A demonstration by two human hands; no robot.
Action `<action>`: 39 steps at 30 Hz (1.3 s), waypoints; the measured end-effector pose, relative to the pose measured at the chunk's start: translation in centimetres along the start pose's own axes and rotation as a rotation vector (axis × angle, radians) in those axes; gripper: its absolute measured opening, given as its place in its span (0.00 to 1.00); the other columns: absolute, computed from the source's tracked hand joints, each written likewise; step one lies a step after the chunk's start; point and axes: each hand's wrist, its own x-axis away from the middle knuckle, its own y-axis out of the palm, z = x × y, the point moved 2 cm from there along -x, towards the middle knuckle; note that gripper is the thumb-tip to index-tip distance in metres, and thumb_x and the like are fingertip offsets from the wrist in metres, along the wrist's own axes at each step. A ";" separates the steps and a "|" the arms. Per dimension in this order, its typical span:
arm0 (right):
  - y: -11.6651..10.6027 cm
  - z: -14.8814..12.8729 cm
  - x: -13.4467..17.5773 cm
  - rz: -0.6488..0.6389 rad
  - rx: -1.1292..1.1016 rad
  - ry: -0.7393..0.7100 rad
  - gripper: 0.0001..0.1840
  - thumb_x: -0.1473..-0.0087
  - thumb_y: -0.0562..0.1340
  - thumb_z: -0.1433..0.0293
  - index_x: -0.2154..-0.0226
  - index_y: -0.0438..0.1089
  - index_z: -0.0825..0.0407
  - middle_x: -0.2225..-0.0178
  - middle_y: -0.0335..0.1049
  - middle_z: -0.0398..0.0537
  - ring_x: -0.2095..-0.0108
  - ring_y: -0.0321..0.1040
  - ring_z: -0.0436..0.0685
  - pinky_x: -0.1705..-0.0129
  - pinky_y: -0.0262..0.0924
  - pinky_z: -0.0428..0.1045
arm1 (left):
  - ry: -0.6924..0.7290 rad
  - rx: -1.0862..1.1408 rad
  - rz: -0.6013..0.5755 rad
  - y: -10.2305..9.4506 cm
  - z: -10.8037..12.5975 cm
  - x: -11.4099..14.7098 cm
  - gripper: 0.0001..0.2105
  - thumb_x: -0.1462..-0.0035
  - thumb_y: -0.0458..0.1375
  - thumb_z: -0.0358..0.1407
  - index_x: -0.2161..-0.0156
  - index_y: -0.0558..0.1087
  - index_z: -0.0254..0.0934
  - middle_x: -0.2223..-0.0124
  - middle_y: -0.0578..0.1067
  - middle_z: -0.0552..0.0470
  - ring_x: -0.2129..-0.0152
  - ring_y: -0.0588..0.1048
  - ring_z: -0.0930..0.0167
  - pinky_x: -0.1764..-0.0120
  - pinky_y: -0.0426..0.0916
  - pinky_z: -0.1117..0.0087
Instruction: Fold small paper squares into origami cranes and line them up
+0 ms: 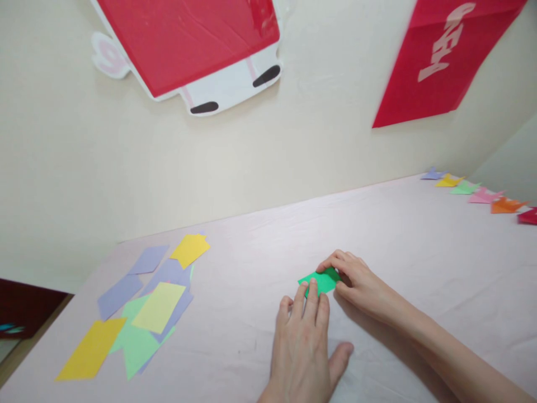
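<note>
Lower centre of the frame, just right of the middle: green paper flat on the bench, both hands on it. Left hand comes up from the bottom edge, palm down, back of hand to camera, fingers stretched forward and slightly apart, thumb splayed out to the right. Open, not gripping; fingertips rest on the paper's near side. Right hand comes in from the lower right corner, forearm slanting up and left, wrist low. Fingers half curled around the paper's right end, index along the far edge, thumb by the right corner. Touching it; cannot tell if it is pinched.

Writing: red sign at upper right carries pale stylised lettering, tilted and skewed, can't read it reliably. Red panel at upper left, white-bordered with two black ovals, cut off by the top edge; no brand legible.

Left side of the frame: loose overlapping paper sheets in yellow, purple and light green. Right edge: row of folded paper pieces, purple, yellow, green, pink, orange, red, the last cut off by the frame.
</note>
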 end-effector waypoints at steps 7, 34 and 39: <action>-0.1 0.5 -0.2 -0.012 -0.060 0.017 0.25 0.63 0.52 0.84 0.63 0.73 0.50 0.63 0.70 0.48 0.60 0.63 0.58 0.55 0.55 0.54 | -0.008 0.000 0.025 0.0 0.2 -0.3 0.29 0.43 0.54 0.55 0.43 0.68 0.37 0.39 0.67 0.42 0.44 0.67 0.57 0.49 0.65 0.50; -1.5 -1.6 1.9 -0.119 0.000 -0.207 0.06 0.50 0.65 0.70 0.66 0.74 0.45 0.60 0.69 0.47 0.55 0.58 0.61 0.48 0.51 0.60 | 0.050 -0.019 0.283 -0.9 -2.4 -3.9 0.12 0.39 0.57 0.30 0.51 0.71 0.43 0.46 0.71 0.50 0.48 0.67 0.65 0.48 0.61 0.60; -1.4 -2.5 2.2 -0.145 0.103 -0.279 0.24 0.56 0.69 0.68 0.54 0.72 0.44 0.52 0.66 0.50 0.50 0.57 0.64 0.45 0.50 0.61 | 0.014 0.038 0.145 -1.1 -2.9 -3.7 0.05 0.38 0.55 0.28 0.65 0.71 0.39 0.64 0.74 0.56 0.63 0.72 0.70 0.52 0.61 0.61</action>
